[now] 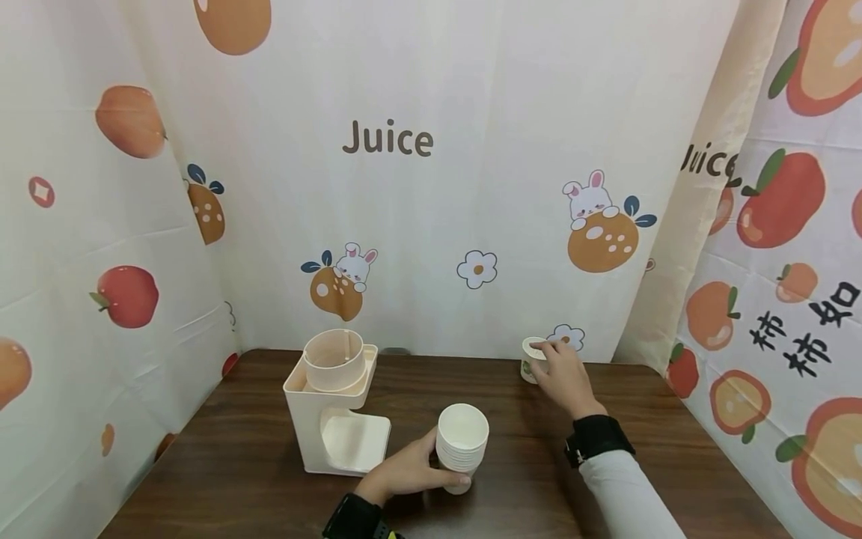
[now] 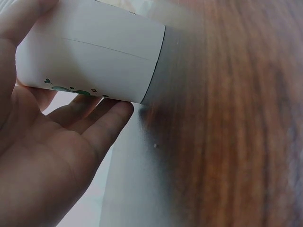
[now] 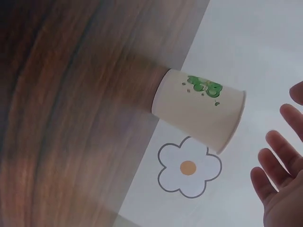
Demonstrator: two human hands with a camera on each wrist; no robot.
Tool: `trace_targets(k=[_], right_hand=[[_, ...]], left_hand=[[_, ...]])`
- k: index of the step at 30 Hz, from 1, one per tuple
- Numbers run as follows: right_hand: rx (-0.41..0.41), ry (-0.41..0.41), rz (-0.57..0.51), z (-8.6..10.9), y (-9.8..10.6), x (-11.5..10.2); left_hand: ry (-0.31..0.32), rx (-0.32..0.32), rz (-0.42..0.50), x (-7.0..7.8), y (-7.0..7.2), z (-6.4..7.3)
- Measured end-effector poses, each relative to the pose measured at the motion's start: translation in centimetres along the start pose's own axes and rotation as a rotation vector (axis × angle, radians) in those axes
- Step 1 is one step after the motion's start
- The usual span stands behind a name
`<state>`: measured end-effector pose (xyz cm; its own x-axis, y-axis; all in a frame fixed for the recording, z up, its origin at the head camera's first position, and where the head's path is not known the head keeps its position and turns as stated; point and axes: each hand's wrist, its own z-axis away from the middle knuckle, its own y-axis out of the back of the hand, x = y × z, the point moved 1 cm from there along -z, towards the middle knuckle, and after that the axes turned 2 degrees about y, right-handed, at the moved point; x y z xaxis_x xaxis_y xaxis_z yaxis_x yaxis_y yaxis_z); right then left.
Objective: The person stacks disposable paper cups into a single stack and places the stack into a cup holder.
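Note:
A nested stack of white paper cups [image 1: 462, 430] stands upright at the front middle of the table. My left hand [image 1: 414, 468] grips the stack low down, thumb on one side and fingers round the other; the left wrist view shows the lowest cup [image 2: 94, 52] with a little green print. At the back right, a single paper cup [image 3: 199, 109] with a green print stands upright on the table. My right hand [image 1: 564, 378] is beside its rim; in the right wrist view the fingers are spread and apart from the cup.
A cream-coloured machine [image 1: 306, 427] with a round open container [image 1: 334, 363] on top and a flat base plate [image 1: 364, 440] stands left of the stack. The dark wooden table [image 1: 236, 457] meets printed curtains [image 1: 411, 202] at the back and sides.

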<state>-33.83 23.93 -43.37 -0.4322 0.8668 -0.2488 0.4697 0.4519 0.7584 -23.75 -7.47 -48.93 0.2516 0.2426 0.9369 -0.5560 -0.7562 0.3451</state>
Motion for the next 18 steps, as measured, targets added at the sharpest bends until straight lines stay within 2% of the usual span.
trace_targets(k=[9,18], right_hand=[[-0.165,-0.072,0.019,-2.1,0.1,1.1],[-0.335,-0.155,0.049,-3.5,0.1,1.3]], left_hand=[[0.023,0.019,-0.024,0.0,0.0,0.1],[0.007,0.010,-0.007,0.2,0.0,0.1]])
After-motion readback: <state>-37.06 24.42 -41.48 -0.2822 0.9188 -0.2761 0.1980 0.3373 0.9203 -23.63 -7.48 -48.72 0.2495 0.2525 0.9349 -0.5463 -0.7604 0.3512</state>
